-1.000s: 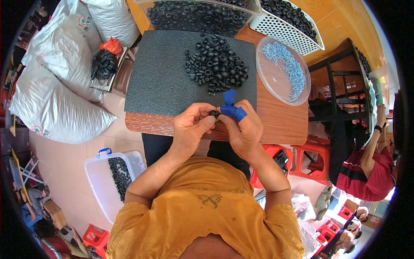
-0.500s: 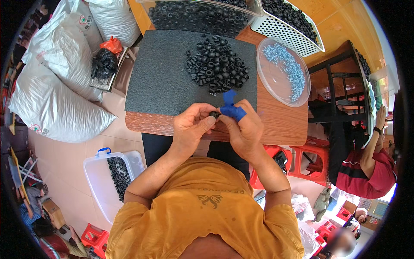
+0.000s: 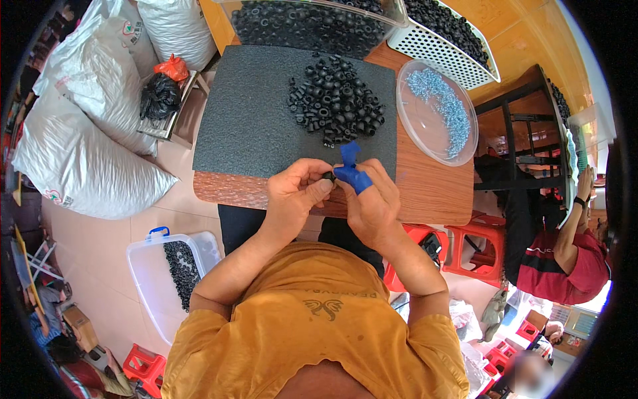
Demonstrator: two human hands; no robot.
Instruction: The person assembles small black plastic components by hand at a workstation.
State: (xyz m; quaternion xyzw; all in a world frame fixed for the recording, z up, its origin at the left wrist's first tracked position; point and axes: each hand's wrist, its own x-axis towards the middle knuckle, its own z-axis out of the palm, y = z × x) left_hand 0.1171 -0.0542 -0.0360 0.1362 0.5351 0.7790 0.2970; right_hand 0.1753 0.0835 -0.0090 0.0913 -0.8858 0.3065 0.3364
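Observation:
Just past the table's near edge, my left hand point(image 3: 296, 189) pinches a small black rounded plastic part point(image 3: 328, 176) between thumb and fingertips. My right hand point(image 3: 373, 199) meets it from the right, its fingers closed at the part. Blue tape point(image 3: 354, 178) wraps a finger of that hand, with a loose end sticking up. Whatever the right fingertips hold is too small to make out. Beyond both hands, a pile of similar black parts point(image 3: 339, 96) lies on a dark grey foam mat point(image 3: 242, 110).
A round clear tray point(image 3: 409, 126) with tiny blue pieces stands on the wooden table point(image 3: 432, 189). Behind are a clear bin point(image 3: 392, 18) and a white perforated basket point(image 3: 435, 50) of black parts. White sacks point(image 3: 86, 159) and a clear tub point(image 3: 149, 292) stand left; a person point(image 3: 565, 266) sits right.
My right hand has tipped slightly left, and its taped finger now bends over the black part. My left hand stays almost still, keeping its pinch.

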